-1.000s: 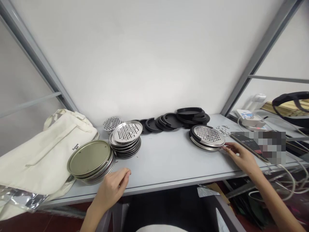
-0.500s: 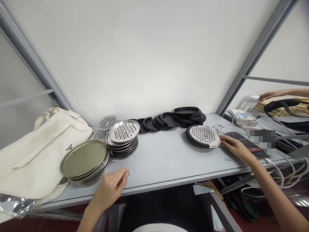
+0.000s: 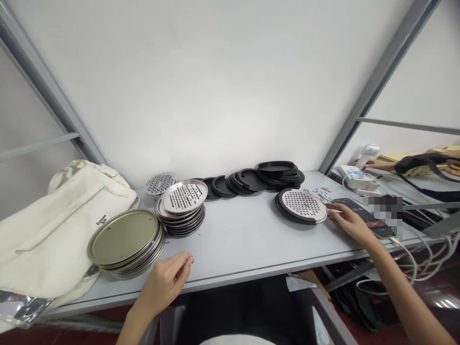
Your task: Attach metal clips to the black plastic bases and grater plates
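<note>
My right hand (image 3: 349, 221) is at the right rim of a round perforated metal grater disc (image 3: 305, 203), its fingertips pinched at the edge. That disc lies on black round holders (image 3: 293, 218) on the table. My left hand (image 3: 170, 278) is curled loosely at the front edge with nothing visible in it. Just left of it stands a stack of olive-coloured round lids (image 3: 124, 237). Behind that is a stack of slotted metal grater discs (image 3: 185, 196), with smaller grater discs (image 3: 160, 184) farther back.
Black round holders (image 3: 251, 181) lie in an overlapping row along the wall. Small metal clips (image 3: 323, 193) and a phone (image 3: 366, 215) are at the right. A cream bag (image 3: 64, 225) fills the left end. Another person's hand (image 3: 377, 164) is behind a white device (image 3: 368, 152).
The view has shifted slightly. My right hand stays at the disc's rim, and my left hand has hardly moved. The other person's hand has lowered behind the white device, which now stands upright.
</note>
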Demonstrator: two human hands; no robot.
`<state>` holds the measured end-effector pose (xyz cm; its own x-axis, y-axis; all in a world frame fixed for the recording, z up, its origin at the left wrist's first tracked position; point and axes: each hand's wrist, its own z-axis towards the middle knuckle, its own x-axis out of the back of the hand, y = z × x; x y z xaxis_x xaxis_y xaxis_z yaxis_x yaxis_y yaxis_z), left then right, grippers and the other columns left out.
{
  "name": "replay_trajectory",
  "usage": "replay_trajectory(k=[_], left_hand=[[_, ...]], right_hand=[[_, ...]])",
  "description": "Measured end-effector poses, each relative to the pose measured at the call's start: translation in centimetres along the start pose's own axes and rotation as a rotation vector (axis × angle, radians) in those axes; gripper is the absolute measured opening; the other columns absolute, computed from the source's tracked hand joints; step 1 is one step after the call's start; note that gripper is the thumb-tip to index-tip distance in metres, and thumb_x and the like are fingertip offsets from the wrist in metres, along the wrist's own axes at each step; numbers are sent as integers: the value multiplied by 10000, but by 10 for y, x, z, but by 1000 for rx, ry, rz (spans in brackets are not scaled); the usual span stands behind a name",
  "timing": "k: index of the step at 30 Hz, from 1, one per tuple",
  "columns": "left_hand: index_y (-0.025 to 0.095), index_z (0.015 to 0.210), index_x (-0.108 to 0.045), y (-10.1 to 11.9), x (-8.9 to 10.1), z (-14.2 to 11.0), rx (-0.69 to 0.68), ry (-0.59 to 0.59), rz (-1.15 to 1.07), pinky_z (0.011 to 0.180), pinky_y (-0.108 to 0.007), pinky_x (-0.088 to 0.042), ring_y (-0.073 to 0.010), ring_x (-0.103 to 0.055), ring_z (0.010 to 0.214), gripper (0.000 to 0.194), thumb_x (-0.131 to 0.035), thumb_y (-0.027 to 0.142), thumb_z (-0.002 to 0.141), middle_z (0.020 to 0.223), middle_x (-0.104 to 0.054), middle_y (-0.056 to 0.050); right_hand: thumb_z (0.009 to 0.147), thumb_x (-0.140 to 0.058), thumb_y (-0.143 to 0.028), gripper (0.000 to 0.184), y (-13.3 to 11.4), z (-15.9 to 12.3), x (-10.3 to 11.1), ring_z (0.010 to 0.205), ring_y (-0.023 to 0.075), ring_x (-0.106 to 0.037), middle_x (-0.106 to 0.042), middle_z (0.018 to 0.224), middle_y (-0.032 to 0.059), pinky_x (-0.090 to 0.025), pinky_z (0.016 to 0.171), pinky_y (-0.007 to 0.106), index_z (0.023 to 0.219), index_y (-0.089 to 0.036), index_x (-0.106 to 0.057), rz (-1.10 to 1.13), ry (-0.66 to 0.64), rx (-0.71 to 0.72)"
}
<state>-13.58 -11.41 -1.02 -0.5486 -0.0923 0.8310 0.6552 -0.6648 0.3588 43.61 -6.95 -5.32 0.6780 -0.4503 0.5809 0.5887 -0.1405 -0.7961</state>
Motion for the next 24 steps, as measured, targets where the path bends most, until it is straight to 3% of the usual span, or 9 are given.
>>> replay_trajectory(k=[3,6,11,15,19,24], left_hand=[[180,829,-513,1,-1,1,-1,-7,-13,556,-228,-342,-97,-456,526,213,-356,210,970,644,-503,24],[184,819,-506,2,-4,2,6,-23,-24,547,-224,-340,-96,-452,519,218,-352,211,970,633,-492,28],[185,818,-501,3,-8,3,-3,-34,-42,552,-223,-343,-96,-475,533,215,-353,213,972,644,-506,27],[185,804,-500,3,-8,1,6,-34,-31,553,-225,-342,-98,-480,540,218,-364,221,971,639,-502,27],[187,816,-501,1,-7,-1,18,-27,-31,556,-225,-345,-97,-474,537,215,-356,219,972,641,-501,29],[188,804,-497,-1,-7,-3,34,-40,-31,555,-231,-342,-100,-473,538,224,-357,232,974,633,-493,28]], right_hand=[[831,-575,-403,309,-3,-15,-7,797,205,-665,-656,1001,87,-533,735,285,1070,-216,-517,216,72,-80],[807,-634,-413,306,-19,-31,-15,677,177,-652,-651,823,63,-537,607,238,982,-207,-490,386,86,-208],[774,-706,-316,292,-44,-35,-20,596,114,-616,-621,705,26,-492,539,158,955,-175,-525,574,-10,-356],[751,-736,-263,319,-46,-28,-18,604,105,-618,-634,710,33,-477,543,144,979,-167,-536,638,-9,-381],[766,-706,-206,188,-47,-22,-20,565,84,-599,-595,648,-3,-469,548,122,865,-171,-549,687,73,-390],[770,-685,-199,149,-57,-22,-24,554,100,-589,-598,647,17,-467,513,145,777,-172,-539,607,139,-395]])
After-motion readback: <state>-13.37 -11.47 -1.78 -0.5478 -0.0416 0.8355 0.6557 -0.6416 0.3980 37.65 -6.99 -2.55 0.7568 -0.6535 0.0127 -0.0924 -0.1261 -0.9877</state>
